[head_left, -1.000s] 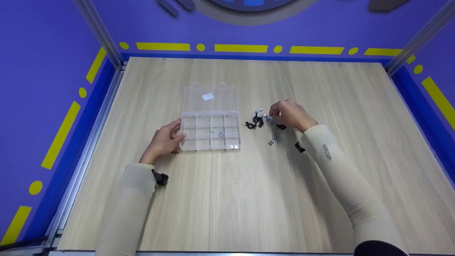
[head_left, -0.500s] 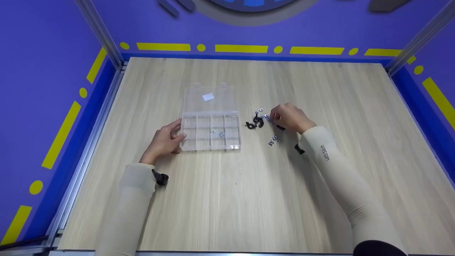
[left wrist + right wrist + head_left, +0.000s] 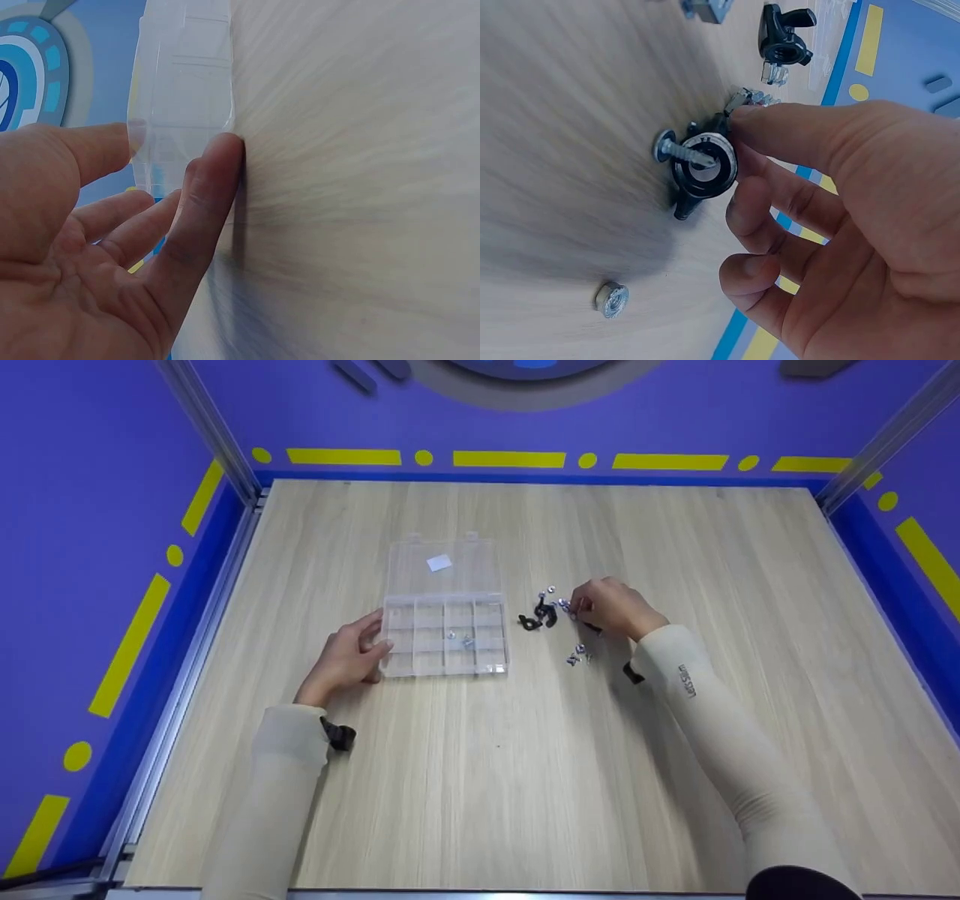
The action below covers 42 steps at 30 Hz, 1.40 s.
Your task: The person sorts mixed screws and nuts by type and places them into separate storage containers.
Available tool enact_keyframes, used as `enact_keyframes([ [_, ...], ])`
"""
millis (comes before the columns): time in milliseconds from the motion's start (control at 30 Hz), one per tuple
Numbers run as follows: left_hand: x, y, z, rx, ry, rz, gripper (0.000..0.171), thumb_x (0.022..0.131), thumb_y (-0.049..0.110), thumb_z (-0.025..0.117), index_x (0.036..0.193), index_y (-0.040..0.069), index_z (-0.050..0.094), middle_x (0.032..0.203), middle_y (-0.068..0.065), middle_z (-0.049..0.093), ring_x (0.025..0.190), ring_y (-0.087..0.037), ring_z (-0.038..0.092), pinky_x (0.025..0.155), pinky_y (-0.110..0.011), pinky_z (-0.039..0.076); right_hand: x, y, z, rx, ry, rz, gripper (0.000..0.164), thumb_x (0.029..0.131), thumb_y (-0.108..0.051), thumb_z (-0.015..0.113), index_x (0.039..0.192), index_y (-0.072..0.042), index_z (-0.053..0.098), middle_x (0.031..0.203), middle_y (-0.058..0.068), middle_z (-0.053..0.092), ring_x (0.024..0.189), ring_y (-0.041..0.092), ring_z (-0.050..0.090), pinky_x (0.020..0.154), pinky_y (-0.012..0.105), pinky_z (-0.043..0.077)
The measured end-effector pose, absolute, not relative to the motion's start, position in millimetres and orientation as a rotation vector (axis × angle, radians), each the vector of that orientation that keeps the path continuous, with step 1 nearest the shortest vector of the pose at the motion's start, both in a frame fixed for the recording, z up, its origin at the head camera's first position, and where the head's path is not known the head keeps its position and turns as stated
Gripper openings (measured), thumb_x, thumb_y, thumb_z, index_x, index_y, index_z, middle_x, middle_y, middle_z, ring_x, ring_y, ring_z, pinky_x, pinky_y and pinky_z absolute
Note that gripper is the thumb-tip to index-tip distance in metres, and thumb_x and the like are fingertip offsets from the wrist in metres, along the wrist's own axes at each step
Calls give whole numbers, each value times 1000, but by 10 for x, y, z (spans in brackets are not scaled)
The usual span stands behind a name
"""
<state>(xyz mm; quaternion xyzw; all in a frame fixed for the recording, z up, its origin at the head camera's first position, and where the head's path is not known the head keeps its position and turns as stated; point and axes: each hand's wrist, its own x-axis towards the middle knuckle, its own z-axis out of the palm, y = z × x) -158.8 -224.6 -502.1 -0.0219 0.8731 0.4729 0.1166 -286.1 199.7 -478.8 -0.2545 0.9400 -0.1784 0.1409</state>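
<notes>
Nearest on the tabletop [image 3: 465,810], a few loose screws [image 3: 576,656] lie to the right of the open plastic box [image 3: 429,661]. The left hand [image 3: 346,656] rests against the box's left side, fingers fairly straight. Beyond, the right hand's [image 3: 611,607] curled fingertips reach metal bits [image 3: 564,604] beside black parts [image 3: 550,616]; whether it grips one, I cannot tell. Such crowding could make it snag or scatter neighbours. Against a second ago, that hand sits slightly lower; the box looks unmoved.

Both sleeves [image 3: 262,802] look cream from here, with dark lettering [image 3: 687,681] on the right. Black gadgets [image 3: 341,737] jut beside the cuffs [image 3: 289,729].
</notes>
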Motion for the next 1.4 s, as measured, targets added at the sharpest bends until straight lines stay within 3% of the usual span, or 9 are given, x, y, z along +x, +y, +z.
enact_keyframes([
  [267,-1595,-2251,-5007,-51,2547,1407,66,104,19,63,162,11,33,150,-10,55,58,-17,66,55,-26,53,-2870,1994,-4771,-682,2708,-496,14,94,0,69,103,-6,78,98,13,72,90,30,62,81,49,51],
  [433,-1601,-2253,-5020,-29,2551,1412,65,103,17,63,161,11,35,138,-11,64,56,-16,67,54,-25,54,-2865,1992,-4780,-694,2723,-469,14,94,0,67,102,-4,78,95,13,73,88,30,62,80,49,51],
  [900,-1586,-2250,-5005,-61,2527,1409,67,104,19,63,163,11,31,146,-11,58,58,-17,66,55,-26,54,-2846,1997,-4747,-693,2710,-508,13,94,-1,69,101,-4,79,92,11,73,78,24,64,74,43,54],
  [1033,-1584,-2256,-5014,-64,2536,1395,67,104,19,62,163,10,31,140,-12,62,58,-17,66,55,-25,52,-2836,1985,-4727,-717,2716,-512,11,94,-2,70,100,-4,79,93,11,73,79,24,64,74,44,54],
  [1133,-1580,-2261,-5021,-65,2550,1377,67,104,20,62,162,10,31,125,-14,68,58,-16,66,55,-23,50,-2827,1973,-4709,-728,2731,-499,8,95,-4,71,100,-4,77,92,11,71,80,25,63,74,44,54],
  [1267,-1577,-2262,-5020,-54,2544,1390,67,104,19,62,162,10,31,134,-15,65,58,-17,66,55,-24,51,-2808,1964,-4679,-751,2756,-480,6,95,-5,72,100,-4,74,90,10,69,79,25,61,71,42,52],
  [1400,-1577,-2261,-5010,-35,2538,1405,67,104,18,62,162,9,30,153,-12,52,57,-18,66,55,-24,52,-2791,1954,-4638,-806,2771,-491,6,94,-3,72,100,-4,73,93,10,69,81,26,62,72,43,52],
])
